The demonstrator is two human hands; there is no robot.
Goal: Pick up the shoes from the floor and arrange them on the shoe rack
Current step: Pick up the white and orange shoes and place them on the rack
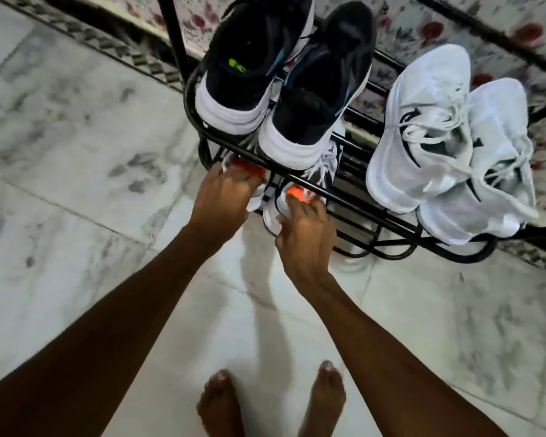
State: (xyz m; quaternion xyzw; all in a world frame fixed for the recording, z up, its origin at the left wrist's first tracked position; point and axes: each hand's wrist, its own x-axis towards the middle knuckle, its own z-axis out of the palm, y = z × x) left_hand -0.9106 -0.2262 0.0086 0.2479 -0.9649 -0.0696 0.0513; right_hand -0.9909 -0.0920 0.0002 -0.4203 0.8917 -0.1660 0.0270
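A black metal shoe rack (356, 205) stands against the wall. Its top shelf carries a pair of black sneakers with white soles (284, 74) at the left and a pair of white sneakers (448, 146) at the right. Under the top shelf sit two white shoes with orange heels, mostly hidden by the bars. My left hand (224, 193) grips the heel of the left one (243, 165). My right hand (306, 228) grips the heel of the right one (300, 193).
White marble floor tiles (76, 152) surround the rack. A wall with floral tiles and a dark patterned border (454, 23) runs behind it. My bare feet (271, 402) stand on the floor just in front.
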